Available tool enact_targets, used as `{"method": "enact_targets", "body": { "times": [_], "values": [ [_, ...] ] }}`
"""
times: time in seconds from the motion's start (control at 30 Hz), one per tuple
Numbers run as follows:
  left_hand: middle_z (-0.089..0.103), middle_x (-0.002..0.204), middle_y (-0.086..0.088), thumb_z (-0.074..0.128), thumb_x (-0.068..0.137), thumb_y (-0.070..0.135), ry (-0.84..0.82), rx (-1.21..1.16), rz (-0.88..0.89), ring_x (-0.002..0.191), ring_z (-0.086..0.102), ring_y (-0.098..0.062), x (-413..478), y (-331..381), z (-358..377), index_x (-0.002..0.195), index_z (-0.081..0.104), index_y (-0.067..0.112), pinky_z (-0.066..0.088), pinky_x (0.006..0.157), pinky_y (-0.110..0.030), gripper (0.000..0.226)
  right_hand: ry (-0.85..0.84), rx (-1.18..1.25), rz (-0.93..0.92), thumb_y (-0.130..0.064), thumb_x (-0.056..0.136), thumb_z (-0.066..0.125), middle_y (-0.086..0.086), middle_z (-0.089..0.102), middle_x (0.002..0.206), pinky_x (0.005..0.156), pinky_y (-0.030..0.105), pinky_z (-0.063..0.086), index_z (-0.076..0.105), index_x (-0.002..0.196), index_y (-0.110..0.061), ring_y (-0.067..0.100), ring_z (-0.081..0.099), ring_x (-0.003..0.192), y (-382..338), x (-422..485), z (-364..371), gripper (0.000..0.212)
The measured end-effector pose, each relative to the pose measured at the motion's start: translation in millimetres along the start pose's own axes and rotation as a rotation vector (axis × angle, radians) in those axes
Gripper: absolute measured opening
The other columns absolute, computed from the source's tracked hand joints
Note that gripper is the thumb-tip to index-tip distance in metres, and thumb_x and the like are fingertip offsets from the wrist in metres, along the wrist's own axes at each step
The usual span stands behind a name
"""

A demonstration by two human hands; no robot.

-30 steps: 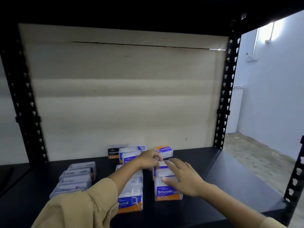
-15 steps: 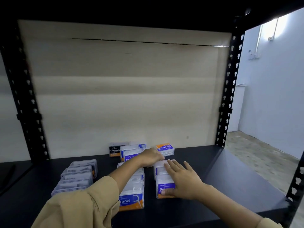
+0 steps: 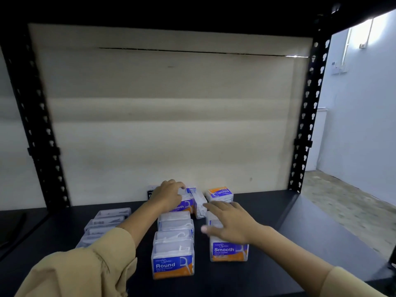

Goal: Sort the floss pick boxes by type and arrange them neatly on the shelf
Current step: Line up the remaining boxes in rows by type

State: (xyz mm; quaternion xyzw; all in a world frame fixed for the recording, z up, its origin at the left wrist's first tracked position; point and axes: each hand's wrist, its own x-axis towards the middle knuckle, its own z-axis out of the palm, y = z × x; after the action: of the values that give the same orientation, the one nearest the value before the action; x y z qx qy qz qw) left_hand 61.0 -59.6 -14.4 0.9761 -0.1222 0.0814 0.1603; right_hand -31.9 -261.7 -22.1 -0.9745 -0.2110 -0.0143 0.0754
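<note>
Floss pick boxes stand in columns on the black shelf. A column of Round boxes runs back from the front middle. To its right is a column of Smooth boxes. My right hand lies flat on that column with fingers spread, its fingertips by a clear box turned sideways. My left hand reaches to the back and curls over a Smooth box. Another Smooth box sits at the back right with its label reversed. A dark Charcoal box is mostly hidden behind my left hand.
A column of several clear boxes with grey contents stands at the left of the shelf. A pale back panel closes the rear. Black perforated uprights stand at both sides, and the shelf's right edge drops to the floor.
My left hand has moved from the Smooth column back onto the rear boxes. My right hand slid farther back, uncovering the front Smooth label. A clear box between the hands now lies turned sideways.
</note>
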Motion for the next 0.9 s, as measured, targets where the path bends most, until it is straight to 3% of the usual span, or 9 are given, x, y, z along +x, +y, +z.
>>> {"method": "enact_targets", "body": {
  "times": [0.07, 0.2, 0.3, 0.5, 0.63, 0.9],
  "values": [
    [0.05, 0.134, -0.005, 0.048, 0.091, 0.016, 0.008, 0.016, -0.023, 0.12, 0.048, -0.022, 3, -11, -2, 0.132, 0.05, 0.022, 0.047, 0.095, -0.036, 0.041, 0.049, 0.076, 0.029, -0.057, 0.091, 0.037, 0.001, 0.033, 0.152, 0.113, 0.042, 0.025, 0.028, 0.145, -0.023, 0.022, 0.034, 0.137, 0, 16, -4, 0.064],
    [0.049, 0.132, -0.006, 0.046, 0.089, 0.011, -0.005, 0.045, -0.039, 0.121, 0.046, -0.024, 12, -28, -5, 0.131, 0.051, 0.02, 0.043, 0.098, -0.037, 0.043, 0.118, 0.15, 0.139, -0.033, 0.091, 0.05, 0.004, 0.052, 0.129, 0.092, 0.035, 0.042, 0.043, 0.13, -0.017, 0.025, 0.049, 0.12, 3, 49, -5, 0.043],
    [0.048, 0.133, -0.007, 0.047, 0.088, 0.011, -0.041, 0.077, -0.034, 0.123, 0.045, -0.025, 17, -34, -6, 0.133, 0.05, 0.02, 0.043, 0.098, -0.037, 0.046, 0.122, 0.202, 0.208, -0.028, 0.089, 0.054, 0.004, 0.05, 0.129, 0.086, 0.032, 0.043, 0.042, 0.13, -0.016, 0.025, 0.049, 0.117, 3, 73, -5, 0.045],
    [0.048, 0.133, -0.007, 0.052, 0.087, 0.018, -0.134, 0.119, -0.019, 0.122, 0.046, -0.024, 32, -38, -7, 0.132, 0.051, 0.021, 0.044, 0.097, -0.037, 0.045, 0.059, 0.256, 0.281, -0.029, 0.084, 0.062, 0.011, 0.046, 0.132, 0.095, 0.04, 0.047, 0.036, 0.134, -0.013, 0.029, 0.05, 0.118, 2, 110, -3, 0.058],
    [0.051, 0.133, -0.005, 0.052, 0.088, 0.015, -0.186, 0.091, -0.012, 0.12, 0.05, -0.022, 41, -40, -9, 0.128, 0.056, 0.022, 0.045, 0.096, -0.035, 0.041, 0.017, 0.287, 0.279, -0.03, 0.083, 0.066, 0.011, 0.045, 0.137, 0.096, 0.038, 0.046, 0.034, 0.136, -0.013, 0.029, 0.049, 0.121, 2, 122, -2, 0.065],
    [0.053, 0.136, -0.007, 0.053, 0.089, 0.008, -0.233, 0.008, 0.0, 0.12, 0.053, -0.021, 51, -50, -11, 0.124, 0.062, 0.023, 0.045, 0.101, -0.03, 0.039, -0.006, 0.289, 0.271, -0.025, 0.085, 0.063, 0.013, 0.05, 0.13, 0.085, 0.031, 0.044, 0.038, 0.131, -0.012, 0.027, 0.051, 0.116, 7, 128, 4, 0.055]
  ]
}}
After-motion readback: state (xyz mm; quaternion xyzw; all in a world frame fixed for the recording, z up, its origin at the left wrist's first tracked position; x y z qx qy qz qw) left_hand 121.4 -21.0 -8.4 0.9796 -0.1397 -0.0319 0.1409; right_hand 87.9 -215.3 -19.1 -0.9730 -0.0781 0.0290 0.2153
